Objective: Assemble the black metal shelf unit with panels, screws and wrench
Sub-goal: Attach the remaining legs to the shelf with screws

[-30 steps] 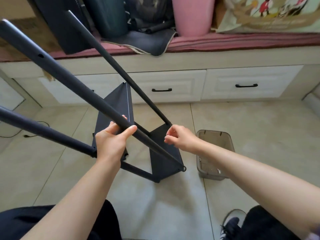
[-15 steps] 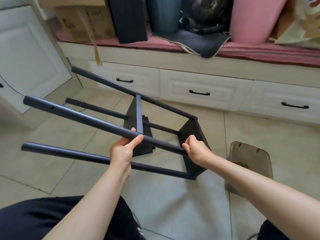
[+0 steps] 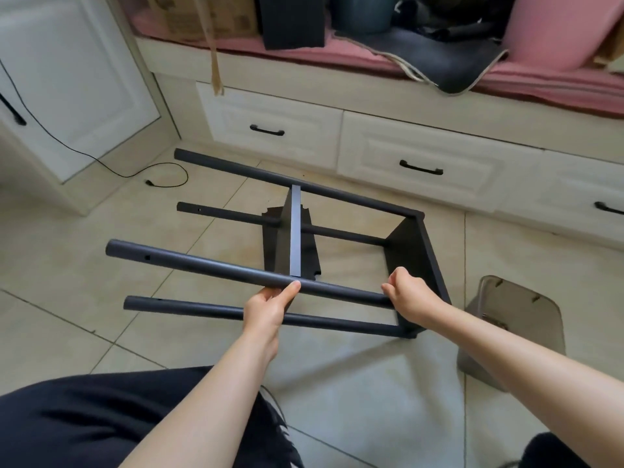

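You've tipped the shelf frame (image 3: 337, 251) over since a second ago: it now lies on its side on the tiled floor (image 3: 84, 282), poles pointing left. Your left hand (image 3: 268, 307) wraps the nearest upper pole (image 3: 202, 266) beside the middle panel (image 3: 293, 231). Your right hand (image 3: 407, 298) grips that pole's end at the end panel (image 3: 418, 251).

Both forearms (image 3: 526, 369) bare, no sleeves visible. Black trousers (image 3: 101, 420). Dark sneaker w/ light sole edge (image 3: 275, 412).
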A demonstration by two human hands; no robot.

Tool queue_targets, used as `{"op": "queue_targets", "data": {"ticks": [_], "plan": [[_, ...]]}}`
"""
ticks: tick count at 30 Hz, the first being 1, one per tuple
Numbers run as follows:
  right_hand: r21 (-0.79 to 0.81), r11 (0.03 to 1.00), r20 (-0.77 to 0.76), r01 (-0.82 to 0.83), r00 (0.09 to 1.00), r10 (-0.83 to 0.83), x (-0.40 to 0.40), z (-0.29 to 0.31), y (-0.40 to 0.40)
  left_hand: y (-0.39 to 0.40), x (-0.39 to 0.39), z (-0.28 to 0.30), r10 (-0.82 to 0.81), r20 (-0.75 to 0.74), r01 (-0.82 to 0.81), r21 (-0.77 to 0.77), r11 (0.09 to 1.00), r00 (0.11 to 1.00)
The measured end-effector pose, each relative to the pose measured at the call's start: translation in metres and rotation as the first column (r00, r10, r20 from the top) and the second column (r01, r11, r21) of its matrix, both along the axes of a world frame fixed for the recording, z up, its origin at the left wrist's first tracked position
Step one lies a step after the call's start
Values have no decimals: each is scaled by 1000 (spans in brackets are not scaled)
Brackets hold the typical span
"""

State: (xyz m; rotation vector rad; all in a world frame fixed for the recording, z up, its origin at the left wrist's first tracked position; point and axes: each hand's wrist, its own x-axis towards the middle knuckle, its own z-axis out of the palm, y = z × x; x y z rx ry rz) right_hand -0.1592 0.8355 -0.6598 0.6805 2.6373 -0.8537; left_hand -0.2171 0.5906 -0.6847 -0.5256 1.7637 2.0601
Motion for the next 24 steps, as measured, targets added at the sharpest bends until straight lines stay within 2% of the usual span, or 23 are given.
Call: {"op": "queue_targets", "data": {"ticks": [10, 16, 20, 24], "plan": [[-10, 1000, 8, 0, 1000, 0, 3, -15, -1, -1, 6, -35, 48, 157, -54, 39, 998, 986], [-1, 1000, 18, -16, 1000, 16, 0, -16, -5, -5, 9, -46, 43, 154, -48, 32, 998, 987], [-6, 1000, 29, -5, 1000, 5, 0, -15, -7, -7, 8, -44, 10, 167, -1, -55, 998, 986], [-29, 1000, 84, -9, 996, 11, -2, -14, -13, -13, 13, -51, 55, 172, -30, -145, 989, 984]]}}
